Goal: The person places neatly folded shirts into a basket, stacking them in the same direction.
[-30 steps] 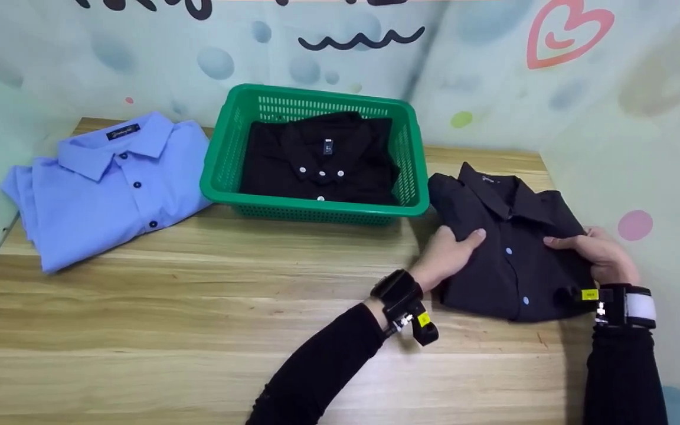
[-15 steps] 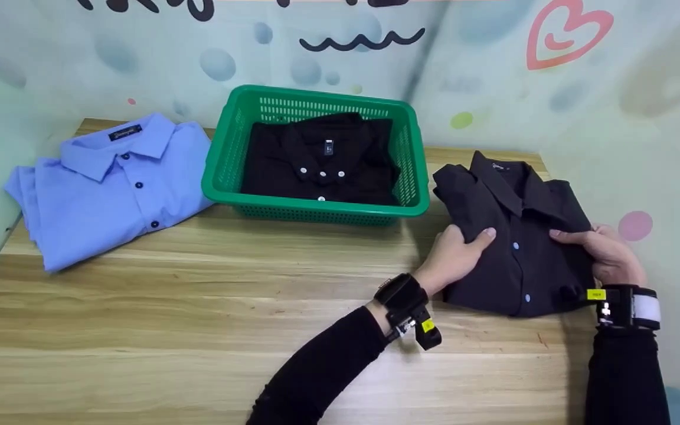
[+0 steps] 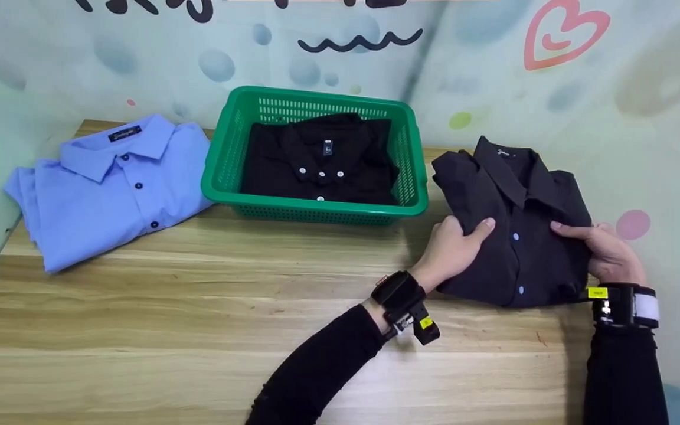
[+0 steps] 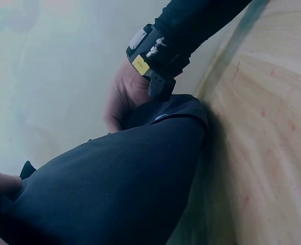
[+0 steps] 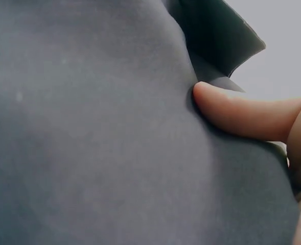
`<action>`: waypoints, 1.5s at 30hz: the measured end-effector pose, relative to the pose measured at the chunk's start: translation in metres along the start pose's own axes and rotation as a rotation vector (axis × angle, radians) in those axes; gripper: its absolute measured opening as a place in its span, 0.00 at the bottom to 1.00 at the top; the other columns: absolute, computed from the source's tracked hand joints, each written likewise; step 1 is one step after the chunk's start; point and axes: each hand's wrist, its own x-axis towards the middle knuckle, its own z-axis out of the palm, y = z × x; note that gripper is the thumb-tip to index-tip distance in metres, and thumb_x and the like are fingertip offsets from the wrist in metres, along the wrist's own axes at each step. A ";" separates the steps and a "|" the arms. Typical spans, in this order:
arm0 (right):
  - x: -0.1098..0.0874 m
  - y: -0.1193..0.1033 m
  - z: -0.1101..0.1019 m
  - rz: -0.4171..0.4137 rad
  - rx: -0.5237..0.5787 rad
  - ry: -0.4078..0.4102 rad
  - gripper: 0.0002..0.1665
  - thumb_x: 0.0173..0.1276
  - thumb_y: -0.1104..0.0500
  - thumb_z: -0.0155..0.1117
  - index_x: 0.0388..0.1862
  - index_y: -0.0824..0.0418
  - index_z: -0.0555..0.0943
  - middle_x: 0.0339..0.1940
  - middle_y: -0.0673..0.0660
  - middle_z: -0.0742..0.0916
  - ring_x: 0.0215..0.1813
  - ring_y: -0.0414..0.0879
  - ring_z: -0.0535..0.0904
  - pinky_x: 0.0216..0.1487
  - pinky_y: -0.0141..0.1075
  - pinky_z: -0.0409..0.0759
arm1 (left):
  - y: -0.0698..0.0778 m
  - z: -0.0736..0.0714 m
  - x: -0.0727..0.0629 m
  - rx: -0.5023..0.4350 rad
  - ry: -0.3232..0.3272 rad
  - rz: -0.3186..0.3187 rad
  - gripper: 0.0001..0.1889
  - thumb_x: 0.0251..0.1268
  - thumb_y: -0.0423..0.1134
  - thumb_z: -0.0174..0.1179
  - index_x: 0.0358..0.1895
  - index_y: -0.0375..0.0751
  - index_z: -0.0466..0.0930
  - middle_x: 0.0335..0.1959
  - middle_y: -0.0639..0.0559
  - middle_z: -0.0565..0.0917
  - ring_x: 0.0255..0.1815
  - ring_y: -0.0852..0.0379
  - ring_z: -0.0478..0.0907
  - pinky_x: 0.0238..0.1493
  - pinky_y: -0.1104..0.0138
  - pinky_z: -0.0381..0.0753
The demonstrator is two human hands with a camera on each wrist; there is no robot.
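Both hands grip a folded dark shirt (image 3: pixel 496 248) with light blue buttons, at the right of the table. The left hand (image 3: pixel 453 248) holds its left side, thumb on the front and fingers hidden behind. On the opposite side the right hand (image 3: pixel 608 251) pinches the edge, its thumb (image 5: pixel 242 112) pressing on the cloth in the right wrist view. The shirt's collar tilts up toward the back wall. In the left wrist view the shirt (image 4: pixel 119 184) bulges between the hands, its lower edge close over the wood.
A green basket (image 3: pixel 316 208) at the back middle holds a folded black shirt (image 3: pixel 322 153) with white buttons. Left of it lies a folded blue shirt (image 3: pixel 121 195) with dark buttons. Printed walls border the wooden table (image 3: pixel 198 330) at the back and sides.
The dark shirt has risen, its collar and lower edge both higher in the head view, with both hands still gripping it. The basket and the blue shirt stay put.
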 end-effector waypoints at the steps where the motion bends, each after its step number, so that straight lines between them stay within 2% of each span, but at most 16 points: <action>1: 0.000 0.000 0.000 -0.002 0.008 0.001 0.06 0.69 0.67 0.65 0.31 0.67 0.83 0.29 0.59 0.87 0.31 0.48 0.86 0.34 0.39 0.85 | 0.000 -0.001 0.001 -0.005 -0.001 0.007 0.22 0.70 0.54 0.59 0.36 0.34 0.79 0.29 0.50 0.81 0.32 0.60 0.78 0.34 0.70 0.75; 7: -0.004 -0.004 0.003 -0.042 0.086 -0.016 0.02 0.69 0.68 0.64 0.35 0.67 0.83 0.33 0.59 0.88 0.34 0.49 0.86 0.36 0.39 0.85 | 0.005 -0.006 0.004 -0.010 0.013 0.011 0.23 0.70 0.55 0.59 0.36 0.34 0.79 0.30 0.49 0.81 0.32 0.60 0.79 0.34 0.69 0.76; 11: -0.008 -0.006 0.005 -0.073 0.194 -0.075 0.05 0.70 0.70 0.60 0.38 0.68 0.84 0.35 0.61 0.88 0.38 0.50 0.87 0.38 0.40 0.85 | 0.009 -0.012 0.006 0.006 0.038 0.014 0.24 0.69 0.56 0.60 0.39 0.32 0.79 0.34 0.47 0.82 0.34 0.59 0.79 0.36 0.69 0.76; 18: -0.012 -0.008 0.014 -0.163 0.295 -0.140 0.09 0.72 0.72 0.56 0.41 0.68 0.84 0.37 0.62 0.88 0.39 0.52 0.86 0.39 0.41 0.84 | 0.015 -0.030 0.008 -0.056 0.051 0.107 0.20 0.70 0.53 0.60 0.30 0.37 0.80 0.27 0.51 0.82 0.30 0.59 0.79 0.33 0.69 0.76; 22: -0.013 -0.008 0.021 -0.221 0.370 -0.237 0.13 0.74 0.74 0.50 0.43 0.70 0.83 0.40 0.64 0.88 0.40 0.54 0.86 0.41 0.43 0.84 | 0.016 -0.042 0.007 -0.082 0.056 0.152 0.18 0.70 0.51 0.61 0.34 0.37 0.80 0.29 0.52 0.83 0.32 0.59 0.80 0.35 0.69 0.76; 26: -0.013 -0.005 0.032 -0.275 0.435 -0.323 0.16 0.74 0.76 0.46 0.46 0.73 0.82 0.42 0.66 0.87 0.42 0.56 0.86 0.43 0.44 0.84 | 0.013 -0.058 0.005 -0.109 0.050 0.172 0.18 0.69 0.51 0.61 0.36 0.37 0.80 0.29 0.53 0.83 0.32 0.60 0.80 0.36 0.69 0.77; 29: -0.011 -0.002 0.046 -0.295 0.460 -0.356 0.16 0.74 0.77 0.45 0.48 0.73 0.81 0.44 0.67 0.87 0.44 0.57 0.85 0.45 0.45 0.83 | 0.005 -0.075 0.002 -0.144 0.041 0.190 0.16 0.69 0.50 0.62 0.36 0.38 0.81 0.28 0.54 0.84 0.31 0.60 0.81 0.37 0.68 0.78; 33: -0.009 0.002 0.070 -0.334 0.450 -0.376 0.17 0.72 0.78 0.46 0.51 0.70 0.79 0.46 0.66 0.86 0.46 0.56 0.85 0.47 0.44 0.82 | -0.004 -0.099 -0.003 -0.201 0.025 0.210 0.15 0.69 0.48 0.62 0.36 0.38 0.83 0.29 0.53 0.85 0.31 0.58 0.83 0.38 0.66 0.80; 36: -0.010 0.003 0.086 -0.377 0.439 -0.383 0.18 0.72 0.79 0.46 0.53 0.69 0.77 0.47 0.65 0.85 0.46 0.55 0.84 0.48 0.43 0.82 | -0.005 -0.115 -0.006 -0.230 0.007 0.226 0.15 0.70 0.48 0.62 0.36 0.37 0.83 0.29 0.50 0.86 0.32 0.56 0.84 0.38 0.64 0.81; 45: -0.023 0.006 0.117 -0.449 0.446 -0.382 0.18 0.71 0.79 0.48 0.55 0.69 0.76 0.47 0.65 0.85 0.46 0.55 0.84 0.48 0.43 0.82 | 0.000 -0.147 -0.011 -0.278 -0.049 0.264 0.16 0.71 0.48 0.60 0.45 0.35 0.81 0.38 0.47 0.85 0.39 0.53 0.83 0.46 0.63 0.80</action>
